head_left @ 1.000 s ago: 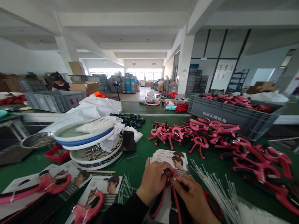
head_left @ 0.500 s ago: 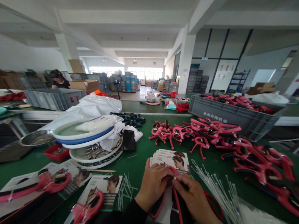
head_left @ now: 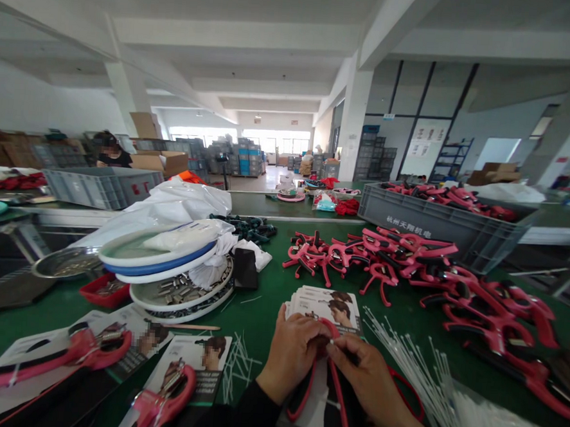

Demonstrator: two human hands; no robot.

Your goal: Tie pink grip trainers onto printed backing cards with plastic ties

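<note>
Pink spring clamp (head_left: 336,390) stays pinched between left hand (head_left: 290,355) and right hand (head_left: 364,382), apparently unmoved.

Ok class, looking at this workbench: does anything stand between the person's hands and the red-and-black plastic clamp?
Nothing visible does: the left hand and the right hand both hold the red-and-black plastic clamp near its top, with no object between them and it.

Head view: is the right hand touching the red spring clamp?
Touching: in the head view the right hand closes its fingers on the top of the red spring clamp.
</note>
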